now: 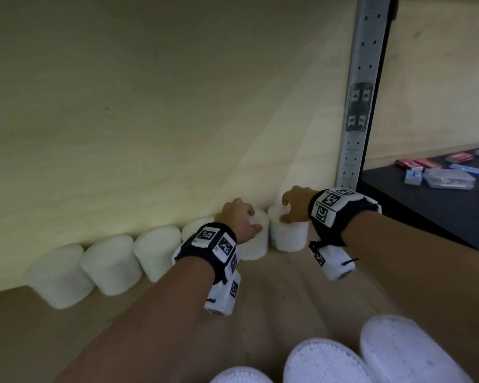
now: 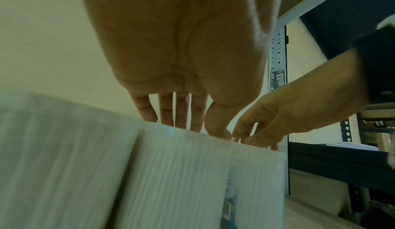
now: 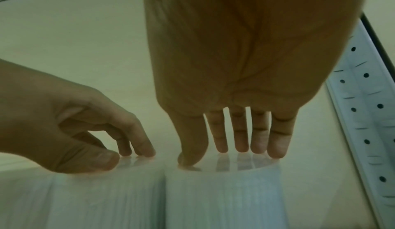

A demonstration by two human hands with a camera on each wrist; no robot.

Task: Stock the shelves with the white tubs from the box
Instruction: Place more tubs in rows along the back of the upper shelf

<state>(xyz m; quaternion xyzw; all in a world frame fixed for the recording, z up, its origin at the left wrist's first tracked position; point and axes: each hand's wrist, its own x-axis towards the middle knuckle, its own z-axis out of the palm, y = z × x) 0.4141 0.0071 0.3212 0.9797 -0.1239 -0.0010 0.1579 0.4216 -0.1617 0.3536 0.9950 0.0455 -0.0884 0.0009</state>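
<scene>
A row of white tubs stands along the back wall of the wooden shelf (image 1: pixel 274 277). My left hand (image 1: pixel 246 217) (image 2: pixel 194 128) is over the second tub from the right (image 1: pixel 256 244) (image 2: pixel 181 173) (image 3: pixel 107 199), fingertips and thumb resting on its lid. My right hand (image 1: pixel 286 205) (image 3: pixel 215 156) lies on the rightmost tub (image 1: pixel 288 239) (image 3: pixel 224 195) (image 2: pixel 256 173), its fingers fairly straight and their tips touching the glossy lid. These two tubs stand side by side, touching. Neither hand wraps round a tub.
Further tubs (image 1: pixel 111 264) continue the row to the left. Three more white tubs (image 1: pixel 324 363) show at the bottom edge. A perforated metal upright (image 1: pixel 357 106) rises just right of the last tub. Beyond it a black surface (image 1: pixel 426 205) carries small coloured boxes (image 1: pixel 440 175).
</scene>
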